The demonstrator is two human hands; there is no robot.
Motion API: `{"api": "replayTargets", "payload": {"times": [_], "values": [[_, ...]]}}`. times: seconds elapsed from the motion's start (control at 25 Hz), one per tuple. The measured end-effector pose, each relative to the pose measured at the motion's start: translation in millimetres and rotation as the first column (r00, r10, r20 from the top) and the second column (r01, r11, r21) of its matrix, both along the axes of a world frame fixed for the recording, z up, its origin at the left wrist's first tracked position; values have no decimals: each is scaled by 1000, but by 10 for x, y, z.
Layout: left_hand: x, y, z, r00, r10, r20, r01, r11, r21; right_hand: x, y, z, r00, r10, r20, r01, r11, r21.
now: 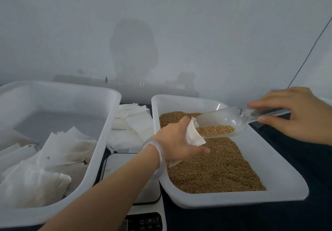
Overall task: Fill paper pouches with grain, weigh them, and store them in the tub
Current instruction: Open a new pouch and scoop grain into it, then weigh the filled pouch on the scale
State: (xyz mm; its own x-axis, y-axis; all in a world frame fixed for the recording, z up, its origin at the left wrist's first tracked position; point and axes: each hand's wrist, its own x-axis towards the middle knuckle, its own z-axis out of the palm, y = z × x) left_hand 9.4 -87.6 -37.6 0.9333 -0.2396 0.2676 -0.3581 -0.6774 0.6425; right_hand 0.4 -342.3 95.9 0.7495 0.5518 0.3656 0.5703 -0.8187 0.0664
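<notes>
Left hand (172, 141) pinches pouch (195, 137) at scoop (224, 121) lip; right hand (301, 115) fingers grip its handle. Risk: fast tipping may spill grain (215, 130) past the narrow mouth.

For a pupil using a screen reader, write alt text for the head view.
A left hand holds a paper pouch over a tray of grain while the right hand holds a clear scoop of grain at its mouth. A tub of filled pouches stands left, a scale and spare pouches between.
</notes>
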Motion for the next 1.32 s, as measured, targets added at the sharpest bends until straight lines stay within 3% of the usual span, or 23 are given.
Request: {"api": "replayTargets", "payload": {"times": [0.12, 0.2, 0.4, 0.52, 0.64, 0.72, 0.92, 1.16, 1.24, 1.32], "values": [[3, -11, 7, 1000, 20, -2, -20, 999, 27, -28, 114, 22, 987, -25, 160, 50, 987, -155], [4, -11, 3, 1000, 25, 4, -25, 999, 35, -43, 165, 37, 984, -13, 178, 51, 977, -205], [19, -12, -15, 999, 33, 9, -33, 999, 29, 19, 130, 12, 993, -34, 111, 47, 992, -118], [22, -4, -15, 999, 39, 8, -39, 999, -16, 82, 21, -45, 997, -37, -64, 37, 999, -11], [24, 16, -26, 999, 40, 10, -39, 990, -133, 103, -94, -224, 960, -78, -268, 133, 972, 195], [20, 19, -28, 999, 38, 25, -34, 988, -150, 123, -142, -459, 923, -118, -366, 219, 944, 248], [-10, 24, -18, 1000, 17, 19, -13, 978, -206, 133, 128, -1095, 829, -198, -523, 240, 971, 13], [-54, 24, 8, 999, 37, -11, -38, 953, -300, 217, 340, -1313, 802, -262, -537, 168, 961, -218], [-135, 13, 67, 998, 60, 29, -44, 920, -390, 182, 420, -1265, 843, -193, -502, 153, 981, -120], [-240, 64, 222, 998, 5, 66, 33, 827, -561, 88, 597, -1119, 877, -1, -481, 109, 974, 196]]}}
